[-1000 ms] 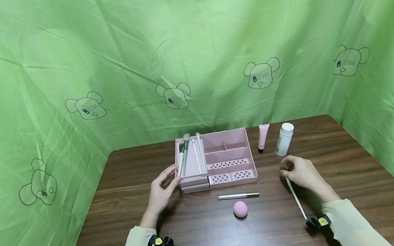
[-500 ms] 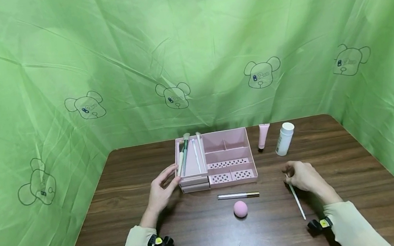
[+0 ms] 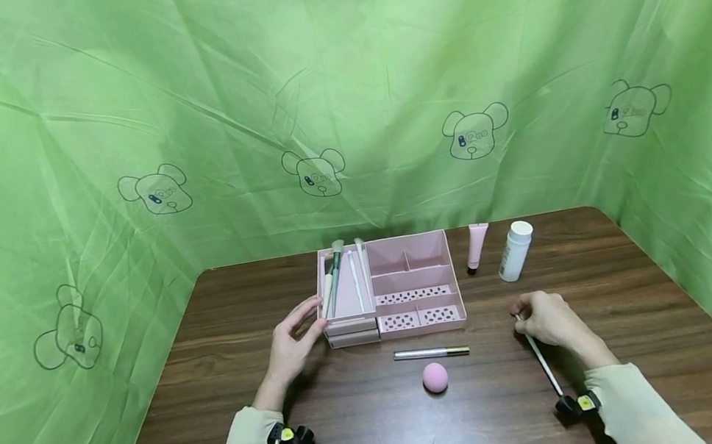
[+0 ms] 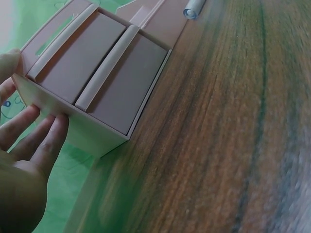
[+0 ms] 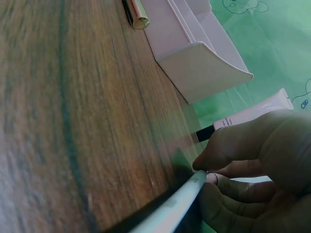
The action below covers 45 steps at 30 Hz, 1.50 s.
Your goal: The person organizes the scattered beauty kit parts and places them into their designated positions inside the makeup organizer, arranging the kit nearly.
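Observation:
My left hand point(image 3: 287, 349) rests at the left side of a pink makeup organizer point(image 3: 456, 280). Its fingertips touch the side wall in the left wrist view, near two stacked drawers point(image 4: 127, 82). Several makeup brushes point(image 3: 335, 284) lie in the organizer's left tray. On the right of the table, my right hand point(image 3: 548, 320) pinches one end of a slim white stick point(image 3: 544, 368), which looks like a brush handle. In the right wrist view the thumb and fingers close on the stick's tip point(image 5: 175, 206), and the rest slants toward the camera.
A silver cosmetic tube point(image 3: 431, 353) and a pink ball point(image 3: 435, 377) lie in front of the organizer. Behind my right hand stand a white bottle point(image 3: 515, 253) and a pink squeeze tube point(image 3: 477, 245). Green cloth point(image 3: 368, 102) hangs beyond the table's far edge.
My right hand has drawn slightly toward me along the white stick. The stick's near end has shifted to the right and now reaches the wrist camera. My left hand has stayed in place.

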Available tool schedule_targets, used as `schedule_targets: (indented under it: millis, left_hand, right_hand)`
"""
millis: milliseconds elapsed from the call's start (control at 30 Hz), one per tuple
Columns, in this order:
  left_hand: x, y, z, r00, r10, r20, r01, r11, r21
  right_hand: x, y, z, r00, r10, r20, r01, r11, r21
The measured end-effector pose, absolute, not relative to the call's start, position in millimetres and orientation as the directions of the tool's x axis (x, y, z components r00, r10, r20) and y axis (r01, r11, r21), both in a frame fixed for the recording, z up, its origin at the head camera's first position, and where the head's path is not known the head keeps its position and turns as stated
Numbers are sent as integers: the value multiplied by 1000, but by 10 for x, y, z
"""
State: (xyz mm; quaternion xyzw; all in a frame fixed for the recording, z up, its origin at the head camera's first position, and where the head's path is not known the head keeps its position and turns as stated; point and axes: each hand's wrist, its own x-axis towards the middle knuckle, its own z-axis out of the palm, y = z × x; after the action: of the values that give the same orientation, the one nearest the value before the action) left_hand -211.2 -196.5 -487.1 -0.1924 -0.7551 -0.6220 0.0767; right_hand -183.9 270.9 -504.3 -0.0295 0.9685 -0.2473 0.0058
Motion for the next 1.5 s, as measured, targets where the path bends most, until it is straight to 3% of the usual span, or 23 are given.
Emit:
schedule_targets:
  millis: [900, 1500]
  left_hand:
    - [-2105, -1953, -4846, -917, 196, 347, 378, 157, 912]
    - [-2115, -1965, -4873, -914, 198, 355, 386, 155, 909]
  right_hand:
    - [-2058, 2524, -4689, -991, -21, 129, -93, 806, -585]
    - [-2317, 2111, -4306, -974, -109, 200, -216, 715, -665]
